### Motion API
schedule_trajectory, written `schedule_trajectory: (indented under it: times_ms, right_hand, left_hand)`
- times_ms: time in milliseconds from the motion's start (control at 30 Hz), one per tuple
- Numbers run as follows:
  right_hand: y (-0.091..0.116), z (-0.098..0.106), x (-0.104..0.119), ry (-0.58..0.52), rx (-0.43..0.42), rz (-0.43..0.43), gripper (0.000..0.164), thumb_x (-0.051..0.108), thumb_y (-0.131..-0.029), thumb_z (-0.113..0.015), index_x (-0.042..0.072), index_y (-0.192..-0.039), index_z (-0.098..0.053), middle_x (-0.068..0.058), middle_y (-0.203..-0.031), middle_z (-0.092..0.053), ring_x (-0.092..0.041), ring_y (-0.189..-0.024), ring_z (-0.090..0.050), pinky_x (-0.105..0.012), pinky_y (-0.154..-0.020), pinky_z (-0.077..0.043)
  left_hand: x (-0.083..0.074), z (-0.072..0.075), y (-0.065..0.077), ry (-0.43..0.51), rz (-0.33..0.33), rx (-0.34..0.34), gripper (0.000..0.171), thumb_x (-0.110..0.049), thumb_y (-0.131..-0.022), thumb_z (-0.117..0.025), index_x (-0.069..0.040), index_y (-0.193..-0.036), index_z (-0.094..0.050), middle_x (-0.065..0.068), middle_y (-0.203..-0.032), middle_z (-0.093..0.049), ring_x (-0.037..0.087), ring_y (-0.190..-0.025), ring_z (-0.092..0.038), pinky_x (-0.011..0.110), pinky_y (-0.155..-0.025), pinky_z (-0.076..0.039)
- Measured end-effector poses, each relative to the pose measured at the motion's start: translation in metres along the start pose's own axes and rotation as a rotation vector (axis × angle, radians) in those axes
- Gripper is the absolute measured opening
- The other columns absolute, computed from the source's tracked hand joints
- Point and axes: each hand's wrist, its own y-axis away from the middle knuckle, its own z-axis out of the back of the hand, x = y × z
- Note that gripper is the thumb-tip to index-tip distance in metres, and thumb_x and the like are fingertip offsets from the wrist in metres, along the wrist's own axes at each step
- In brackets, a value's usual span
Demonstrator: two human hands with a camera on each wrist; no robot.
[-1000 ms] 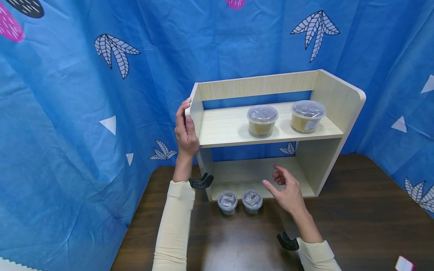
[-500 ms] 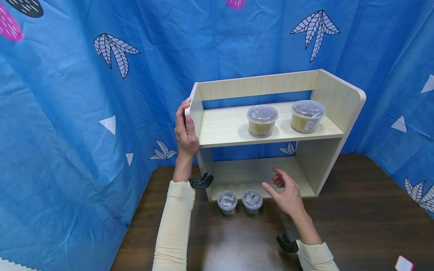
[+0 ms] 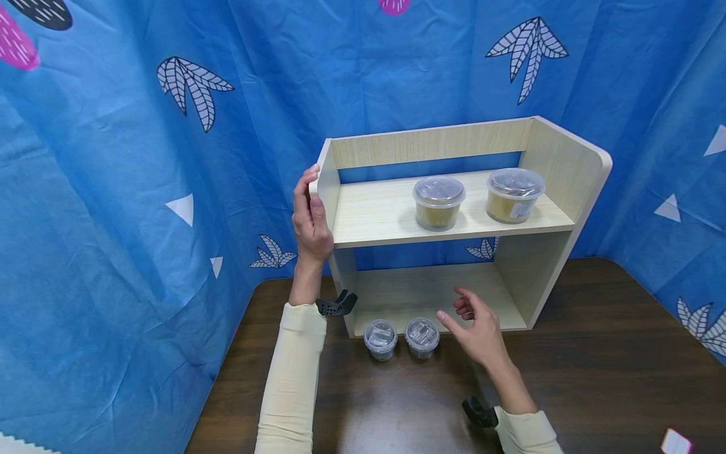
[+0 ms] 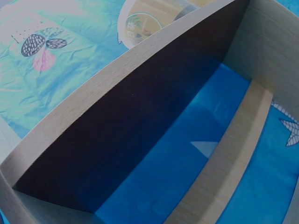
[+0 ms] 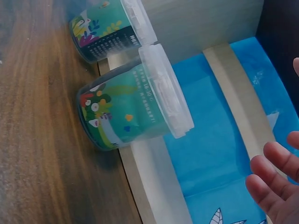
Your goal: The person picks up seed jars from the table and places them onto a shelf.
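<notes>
In the head view, my left hand holds the left side panel of a pale wooden two-tier shelf, fingers along its outer side and thumb at the front edge. My right hand hovers in front of the lower tier with bent, spread fingers and touches nothing. To its left, two small clear lidded cups stand side by side on the table: a left cup and a right cup. The right wrist view shows colourful printing on the nearer cup and on the farther cup.
On the upper tier stand two larger lidded tubs with yellowish contents, a left tub and a right tub. A dark wooden table carries the shelf. Blue patterned cloth hangs behind and at the sides.
My right hand has drifted slightly down and towards me, still holding nothing. The left hand, shelf, cups and tubs have stayed in place.
</notes>
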Motion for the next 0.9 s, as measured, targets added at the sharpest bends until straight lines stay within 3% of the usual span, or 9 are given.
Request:
schedule_trajectory:
  times_ms: [267, 900]
  right_hand:
    - [0.004, -0.005, -0.005, -0.003, 0.013, 0.003, 0.058, 0.019, -0.082, -0.080, -0.004, -0.130, -0.056, -0.012, -0.095, -0.064, -0.033, -0.085, -0.062, -0.041, -0.075, -0.053]
    - [0.013, -0.012, -0.013, 0.008, 0.048, -0.036, 0.061, 0.023, -0.082, -0.081, -0.004, -0.131, -0.055, -0.017, -0.097, -0.063, -0.032, -0.085, -0.063, -0.046, -0.076, -0.053]
  left_hand:
    - [0.000, 0.000, 0.000, 0.002, 0.005, 0.010, 0.029, 0.001, -0.101, -0.036, 0.020, -0.123, -0.038, 0.041, -0.131, -0.045, 0.053, -0.118, -0.048, 0.044, -0.101, -0.044]
    - [0.000, 0.000, 0.000, 0.002, 0.009, 0.006, 0.029, 0.005, -0.099, -0.037, 0.020, -0.123, -0.038, 0.040, -0.131, -0.046, 0.053, -0.118, -0.049, 0.044, -0.101, -0.044]
